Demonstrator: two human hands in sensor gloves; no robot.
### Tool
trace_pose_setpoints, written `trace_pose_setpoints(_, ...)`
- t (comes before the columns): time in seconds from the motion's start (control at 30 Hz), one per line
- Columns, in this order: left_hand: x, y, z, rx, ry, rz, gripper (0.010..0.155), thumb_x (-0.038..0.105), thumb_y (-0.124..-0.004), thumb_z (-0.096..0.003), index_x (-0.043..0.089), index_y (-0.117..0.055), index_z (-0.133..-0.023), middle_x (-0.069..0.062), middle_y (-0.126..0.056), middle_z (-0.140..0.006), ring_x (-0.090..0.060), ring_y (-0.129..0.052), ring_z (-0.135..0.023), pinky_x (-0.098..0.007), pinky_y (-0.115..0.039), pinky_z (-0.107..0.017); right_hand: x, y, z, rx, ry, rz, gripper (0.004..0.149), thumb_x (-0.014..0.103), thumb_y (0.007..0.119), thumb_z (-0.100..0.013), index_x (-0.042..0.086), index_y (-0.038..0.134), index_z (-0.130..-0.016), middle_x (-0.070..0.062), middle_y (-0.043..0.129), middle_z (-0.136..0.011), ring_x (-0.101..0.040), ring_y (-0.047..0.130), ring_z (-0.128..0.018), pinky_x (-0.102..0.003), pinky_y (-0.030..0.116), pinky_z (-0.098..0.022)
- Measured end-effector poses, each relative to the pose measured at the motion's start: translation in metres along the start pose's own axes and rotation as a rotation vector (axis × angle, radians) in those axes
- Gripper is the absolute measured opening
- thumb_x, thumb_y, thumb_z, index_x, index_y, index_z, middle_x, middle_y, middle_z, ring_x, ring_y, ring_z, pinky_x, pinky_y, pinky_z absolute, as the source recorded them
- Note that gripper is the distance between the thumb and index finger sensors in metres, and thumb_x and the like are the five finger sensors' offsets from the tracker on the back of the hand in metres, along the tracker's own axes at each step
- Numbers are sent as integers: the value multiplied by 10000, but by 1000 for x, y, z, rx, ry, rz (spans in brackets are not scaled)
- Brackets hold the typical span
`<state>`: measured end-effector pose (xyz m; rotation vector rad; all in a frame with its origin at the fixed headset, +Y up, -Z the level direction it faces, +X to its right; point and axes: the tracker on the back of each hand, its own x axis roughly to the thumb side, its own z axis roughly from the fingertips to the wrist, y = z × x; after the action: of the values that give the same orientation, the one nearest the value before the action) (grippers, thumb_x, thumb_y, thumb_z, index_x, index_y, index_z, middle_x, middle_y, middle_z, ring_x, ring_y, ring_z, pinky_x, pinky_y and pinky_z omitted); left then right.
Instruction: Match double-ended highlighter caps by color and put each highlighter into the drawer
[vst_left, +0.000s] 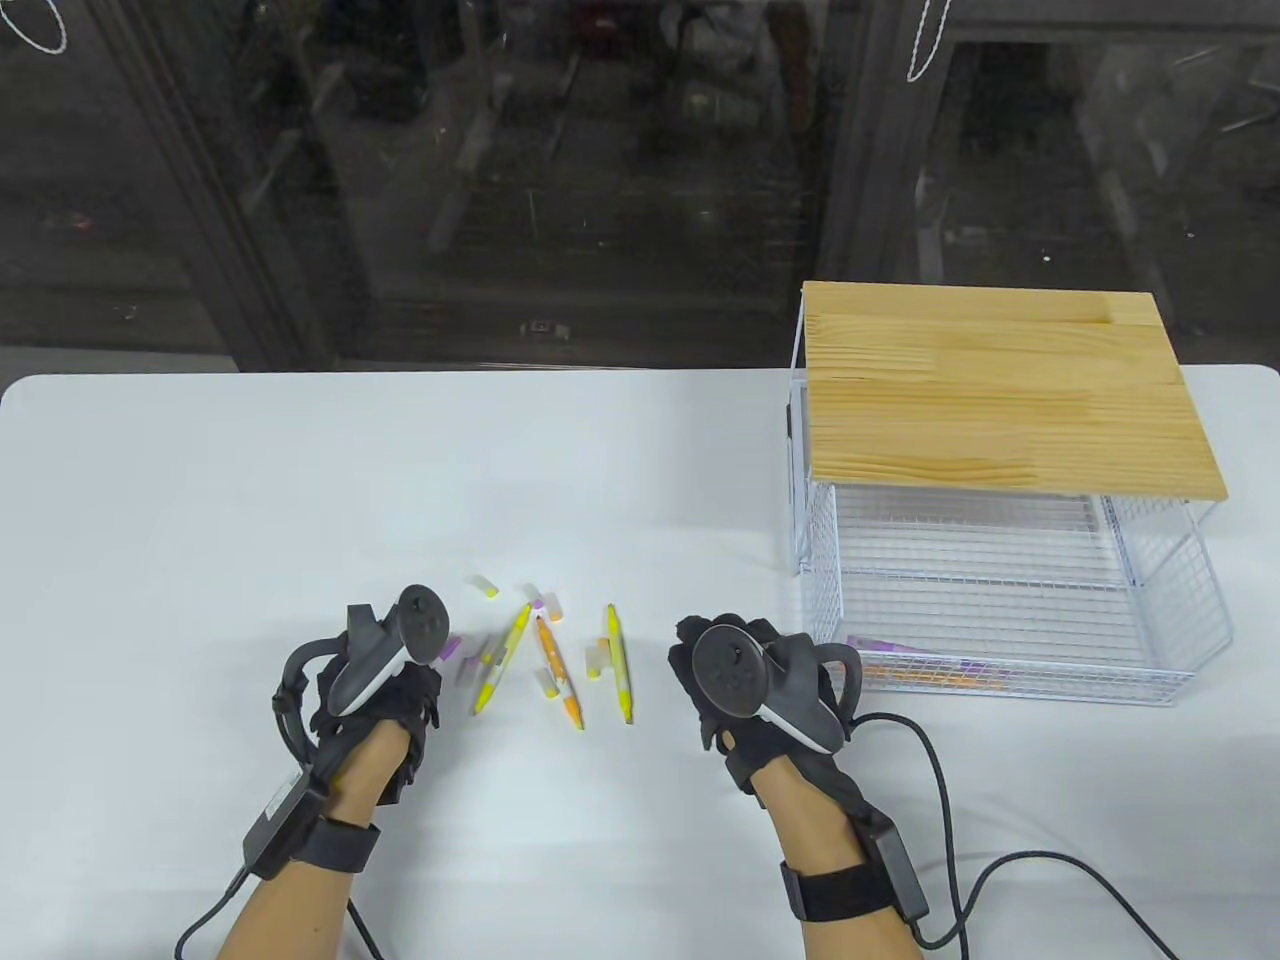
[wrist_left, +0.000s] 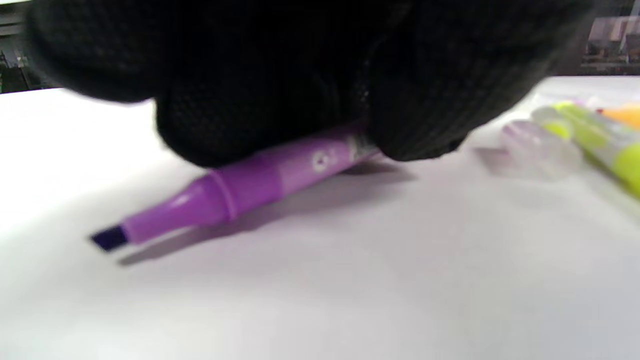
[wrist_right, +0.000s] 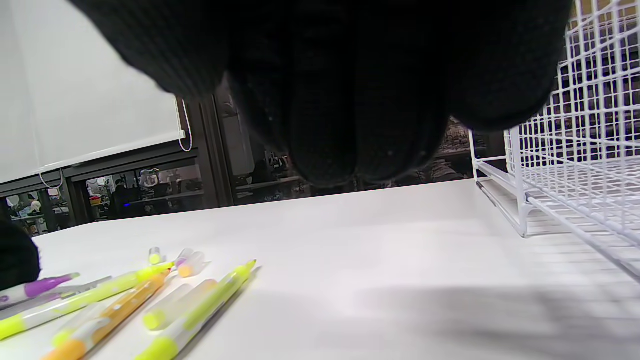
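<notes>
An uncapped purple highlighter lies low over the white table, chisel tip pointing left. My left hand pinches its barrel from above; in the table view the left hand hides nearly all of it. Beside it lie a yellow highlighter, an orange highlighter and a second yellow highlighter, all uncapped, with loose caps around them. My right hand hovers palm down between the pens and the wire drawer, its fingers hanging loose with nothing in them.
The drawer is pulled out from a white wire frame with a wooden top; purple and orange highlighters lie along its front edge. Glove cables trail across the table at the near right. A clear cap sits right of my left hand.
</notes>
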<state>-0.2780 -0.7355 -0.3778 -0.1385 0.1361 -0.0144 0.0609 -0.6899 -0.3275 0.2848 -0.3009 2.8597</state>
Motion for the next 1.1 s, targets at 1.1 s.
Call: trace_pose_setpoints(1.1,25,52,55,171,-365,140,502,348,-926,-362,307,-861,-858,15,-1001,-807,-317,-1001,-637,-537,-852,-438,1,6,-1,30,-6,4,459,470,796,-456,234,935,-825,-61,1019,-755,-336,1014,-556,-505,839,-426)
